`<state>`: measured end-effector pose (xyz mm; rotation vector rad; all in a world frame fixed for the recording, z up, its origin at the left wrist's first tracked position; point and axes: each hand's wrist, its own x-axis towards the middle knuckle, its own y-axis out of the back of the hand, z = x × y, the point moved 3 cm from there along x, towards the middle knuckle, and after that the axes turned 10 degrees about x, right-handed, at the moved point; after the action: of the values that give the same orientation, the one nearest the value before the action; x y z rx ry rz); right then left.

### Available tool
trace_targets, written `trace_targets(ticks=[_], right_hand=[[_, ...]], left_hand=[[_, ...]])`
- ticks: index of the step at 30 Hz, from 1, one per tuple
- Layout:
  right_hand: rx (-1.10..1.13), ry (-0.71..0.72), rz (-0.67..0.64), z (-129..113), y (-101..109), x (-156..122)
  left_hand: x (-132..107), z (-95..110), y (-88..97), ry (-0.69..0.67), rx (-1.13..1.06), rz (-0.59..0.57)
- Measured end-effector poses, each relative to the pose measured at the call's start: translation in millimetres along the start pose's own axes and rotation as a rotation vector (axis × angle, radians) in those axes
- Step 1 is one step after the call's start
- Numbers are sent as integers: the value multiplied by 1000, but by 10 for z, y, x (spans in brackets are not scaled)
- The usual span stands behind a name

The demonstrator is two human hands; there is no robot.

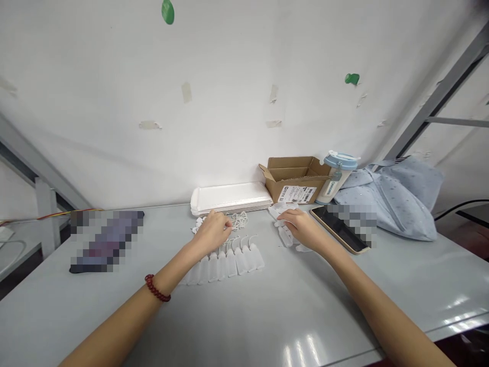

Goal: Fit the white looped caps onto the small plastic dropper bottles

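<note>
Small translucent white plastic squeeze bottles with thin bent nozzles (229, 260) lie side by side in a row on the pale grey counter (267, 316), just in front of the left hand (211, 232). That hand's grip is curled closed, fingertips pinching at a small white piece in a loose heap of little white caps and nozzles (239, 220); what exactly is pinched is too small to tell. A dark red bead bracelet (156, 288) circles the left wrist. The right hand (301, 225) rests palm down, fingers loosely bent, on a second scatter of loose white bottles (284, 234); whether it grips one cannot be told. Beyond the hands, a flat white foam tray (231, 198) lies against the wall, beside an open brown cardboard box (294, 178) and a light blue lidded cup (338, 176). A phone (340, 232) lies just right of the right hand.
</note>
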<state>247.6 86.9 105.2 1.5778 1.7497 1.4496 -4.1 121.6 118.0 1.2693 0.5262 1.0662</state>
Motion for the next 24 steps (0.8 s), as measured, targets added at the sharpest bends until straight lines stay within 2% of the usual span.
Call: trace_targets(ticks=[5, 14, 24], right_hand=[[-43, -28, -35, -15, -26, -5], [-151, -87, -87, -55, -30, 13], [-290, -181, -142, -147, -85, 29]], left_hand=[[3, 5, 2, 4, -6, 13], [26, 20, 134, 24, -45, 113], [42, -39, 145, 66, -79, 192]])
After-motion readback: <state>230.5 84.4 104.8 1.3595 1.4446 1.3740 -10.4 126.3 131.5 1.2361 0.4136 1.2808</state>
